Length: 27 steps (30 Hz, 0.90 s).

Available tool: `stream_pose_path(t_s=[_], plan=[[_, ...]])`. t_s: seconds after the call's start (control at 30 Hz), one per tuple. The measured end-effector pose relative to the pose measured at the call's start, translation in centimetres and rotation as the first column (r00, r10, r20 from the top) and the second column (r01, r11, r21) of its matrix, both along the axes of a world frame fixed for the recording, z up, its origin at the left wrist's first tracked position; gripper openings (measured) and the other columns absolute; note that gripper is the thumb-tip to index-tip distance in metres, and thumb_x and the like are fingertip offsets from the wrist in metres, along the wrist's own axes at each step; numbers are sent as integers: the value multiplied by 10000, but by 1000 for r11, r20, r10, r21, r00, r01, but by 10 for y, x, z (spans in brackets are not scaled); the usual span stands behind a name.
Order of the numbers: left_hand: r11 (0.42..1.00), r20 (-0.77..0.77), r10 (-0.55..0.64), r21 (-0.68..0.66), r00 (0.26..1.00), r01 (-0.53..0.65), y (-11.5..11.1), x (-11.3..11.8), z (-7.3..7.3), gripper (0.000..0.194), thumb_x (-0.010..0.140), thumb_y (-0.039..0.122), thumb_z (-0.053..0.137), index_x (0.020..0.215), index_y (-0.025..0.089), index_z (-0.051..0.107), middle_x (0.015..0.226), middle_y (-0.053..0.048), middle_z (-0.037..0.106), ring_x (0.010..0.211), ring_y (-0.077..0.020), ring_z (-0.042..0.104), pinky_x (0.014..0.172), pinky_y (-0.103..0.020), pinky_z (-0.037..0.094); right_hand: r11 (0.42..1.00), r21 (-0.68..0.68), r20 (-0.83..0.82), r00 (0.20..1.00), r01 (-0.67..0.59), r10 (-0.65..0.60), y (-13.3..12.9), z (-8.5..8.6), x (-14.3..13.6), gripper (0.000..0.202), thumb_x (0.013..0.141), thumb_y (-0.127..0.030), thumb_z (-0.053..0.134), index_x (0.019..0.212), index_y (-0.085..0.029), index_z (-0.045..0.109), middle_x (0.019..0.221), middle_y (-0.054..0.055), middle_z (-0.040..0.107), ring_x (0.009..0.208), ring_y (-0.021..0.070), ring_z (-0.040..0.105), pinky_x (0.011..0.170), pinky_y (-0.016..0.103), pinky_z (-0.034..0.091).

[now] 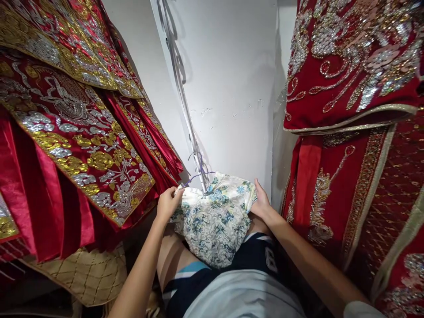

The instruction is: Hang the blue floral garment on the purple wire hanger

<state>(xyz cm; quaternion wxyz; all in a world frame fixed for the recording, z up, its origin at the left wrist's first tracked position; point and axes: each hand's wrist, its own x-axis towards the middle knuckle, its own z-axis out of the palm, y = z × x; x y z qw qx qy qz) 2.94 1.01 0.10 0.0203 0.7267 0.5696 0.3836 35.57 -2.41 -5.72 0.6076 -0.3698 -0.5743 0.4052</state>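
A short-sleeved floral blouse (215, 221), cream with blue and green patterns, lies over my lap with its neckline away from me. A purple hanger (189, 180) shows at its neck, partly inside the left shoulder. My left hand (169, 204) is closed in a pinch on the blouse's left shoulder, by the hanger's end. At the opposite sleeve, my right hand (261, 201) holds the edge, thumb raised and fingers partly hidden by the cloth.
A thin metal pole (183, 101) slants down against the white wall (232, 88), its lower end at the blouse. Red sequined garments (99, 145) hang close on the left, and beaded red garments (351, 79) on the right. A tan quilted cloth (89, 274) is at lower left.
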Motion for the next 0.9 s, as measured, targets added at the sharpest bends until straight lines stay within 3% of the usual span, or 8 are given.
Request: stream_pose_path(t_s=[0.1,0.2,0.33,0.43,0.57,0.7,0.8,0.9], plan=[[997,-21,26,75,999,-25,-4,13,13,389,898,499,486,637,212,452,579,19,434,577,-152,390,569,-261,244,996,-52,-248,967,-67,52,6,15,3,779,901,-743,322,1301,-144,617,1225,166,682,1212,342,598,996,525,494],[987,-27,54,156,998,-49,-5,40,33,378,890,484,516,640,216,423,593,13,436,580,-155,385,578,-268,230,998,-18,-429,902,-63,49,0,29,5,790,878,-750,342,1425,-208,519,1377,126,610,1279,321,562,1078,526,429],[975,-43,3,220,999,7,-2,75,44,366,924,474,472,667,217,438,630,-15,498,602,-174,434,585,-277,229,983,133,-496,867,130,-47,-23,39,2,699,943,-679,269,1527,-307,361,1583,37,377,1401,254,444,1141,491,374],[976,-31,-18,215,999,24,3,86,44,379,965,462,402,687,215,476,637,-27,534,601,-180,458,584,-281,224,963,177,-520,850,202,-83,-30,43,-5,667,967,-635,270,1539,-299,340,1589,40,363,1434,238,396,1148,472,375],[987,-47,-2,158,999,9,6,90,56,414,954,477,443,649,207,520,596,-40,538,569,-179,464,577,-295,203,949,156,-545,825,274,-148,-7,46,2,655,964,-617,313,1518,-275,381,1578,59,383,1423,233,414,1150,469,374],[987,-122,3,158,992,17,0,102,71,398,924,448,528,616,197,539,578,-72,547,573,-202,504,581,-315,200,971,88,-566,813,224,-136,11,36,23,652,947,-587,383,1499,-241,415,1563,78,409,1424,251,412,1150,485,369],[983,-128,-9,179,992,32,-5,108,64,414,924,470,536,613,197,545,581,-70,555,588,-209,527,582,-317,232,983,53,-569,814,178,-116,-12,25,25,666,940,-602,368,1519,-274,387,1564,64,410,1414,280,425,1144,525,366],[967,41,-50,253,998,39,-5,102,43,442,985,471,425,691,186,593,672,-62,594,676,-203,570,618,-308,343,986,137,-513,858,93,-10,-66,27,3,680,923,-669,323,1504,-328,421,1549,31,431,1395,308,448,1141,540,365]])
